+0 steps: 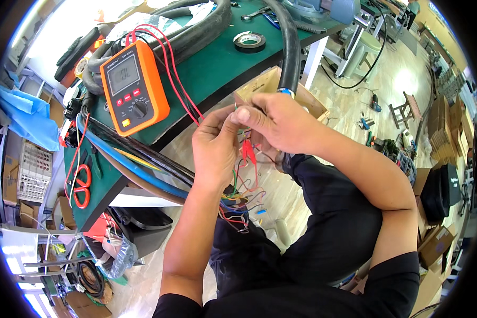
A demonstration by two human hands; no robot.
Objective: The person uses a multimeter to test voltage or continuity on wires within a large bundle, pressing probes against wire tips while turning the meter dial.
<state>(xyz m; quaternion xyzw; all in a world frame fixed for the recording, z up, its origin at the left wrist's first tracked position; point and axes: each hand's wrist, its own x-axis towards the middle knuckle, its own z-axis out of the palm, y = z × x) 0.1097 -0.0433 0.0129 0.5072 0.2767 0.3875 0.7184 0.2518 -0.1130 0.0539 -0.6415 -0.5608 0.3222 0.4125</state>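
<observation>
My left hand (215,140) and my right hand (283,123) meet in front of me, beyond the table edge. Thumbs and fingertips of both pinch together at a thin wire (236,107), of which only a short greenish bit shows. Red alligator clips (248,150) hang just below the fingers among loose thin wires. A bundle of coloured wire ends (236,203) lies below my left wrist, above my lap. On the table to the left, an orange multimeter (134,90) stands tilted, its display lit. Red test leads (174,71) run from its top toward my hands.
A thick black cable (290,53) drops over the table edge past my right hand. Blue cable (138,172) and others cross the left table corner. Red-handled scissors (81,185) and black tape (249,49) lie on the green tabletop (212,66). A wooden box (315,107) stands behind my hands.
</observation>
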